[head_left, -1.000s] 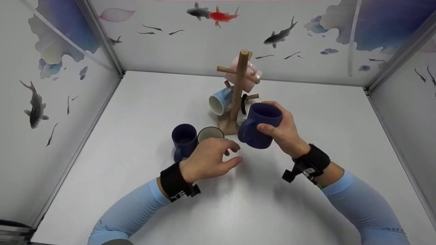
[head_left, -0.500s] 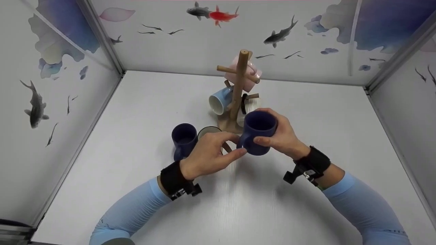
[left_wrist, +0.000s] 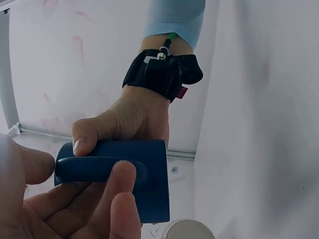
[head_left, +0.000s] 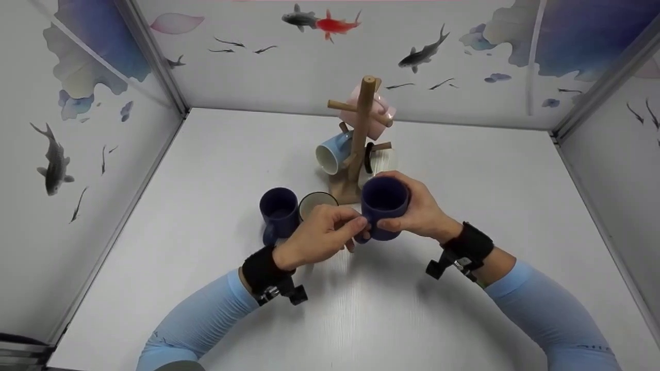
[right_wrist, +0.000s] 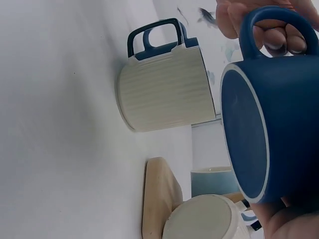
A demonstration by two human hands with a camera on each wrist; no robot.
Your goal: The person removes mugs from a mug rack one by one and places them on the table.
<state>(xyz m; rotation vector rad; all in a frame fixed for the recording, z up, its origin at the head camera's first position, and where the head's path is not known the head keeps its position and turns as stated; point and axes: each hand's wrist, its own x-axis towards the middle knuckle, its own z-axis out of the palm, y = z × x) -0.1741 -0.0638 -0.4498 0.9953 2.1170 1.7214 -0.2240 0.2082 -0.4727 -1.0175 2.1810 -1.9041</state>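
I am watching the right hand [head_left: 420, 208] gripping a dark blue mug [head_left: 384, 212] round its body, the thumb pressing on the near side. The left hand [head_left: 322, 234] is meeting it from the other side, and over the left wrist camera I am seeing its thumb and fingers pinching the handle [left_wrist: 84, 169]. Between the two hands, the mug is hanging above the counter [head_left: 386, 319], roughly upright, its mouth facing up.

Behind the left hand a cream mug with a dark rim [right_wrist: 167, 89] is standing on the counter, partly hidden from the head camera. Just beside it, on the left, a second blue mug [head_left: 279, 214] is standing upright with its handle pointing toward the person.

Beyond the held mug, a wooden mug rack [head_left: 362, 129] is carrying a pink mug [head_left: 375, 132] high up, a light blue mug [head_left: 332, 153] lower on the left, and a white mug with a black handle [head_left: 384, 161] lower on the right. The person is wearing light blue sleeves [head_left: 551, 309] and black wrist straps [head_left: 472, 245].
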